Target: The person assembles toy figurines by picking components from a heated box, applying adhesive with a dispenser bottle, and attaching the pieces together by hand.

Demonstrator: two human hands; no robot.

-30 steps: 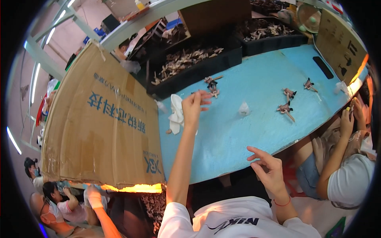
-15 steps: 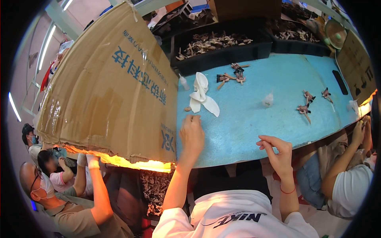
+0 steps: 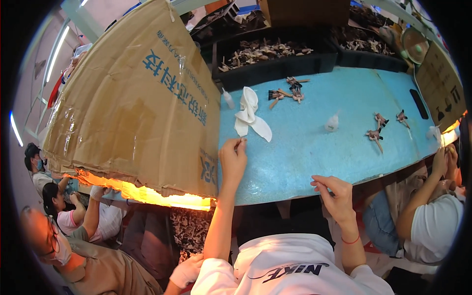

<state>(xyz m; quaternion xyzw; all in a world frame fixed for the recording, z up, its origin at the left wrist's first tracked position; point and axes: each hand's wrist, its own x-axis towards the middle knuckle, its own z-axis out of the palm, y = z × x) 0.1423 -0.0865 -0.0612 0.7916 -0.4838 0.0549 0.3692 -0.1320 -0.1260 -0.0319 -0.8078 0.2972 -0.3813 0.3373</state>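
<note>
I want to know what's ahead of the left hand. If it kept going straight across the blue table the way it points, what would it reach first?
Probably the white cloth: the left hand points up-table toward it, only bare blue table between them.

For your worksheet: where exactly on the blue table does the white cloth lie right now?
In the head view the white cloth lies on the blue table left of centre, just beyond the left hand, beside the cardboard divider.

Blue worktable [image 3: 314,157] — cardboard partition [image 3: 132,108] left, black bins [image 3: 275,61] behind.
</note>
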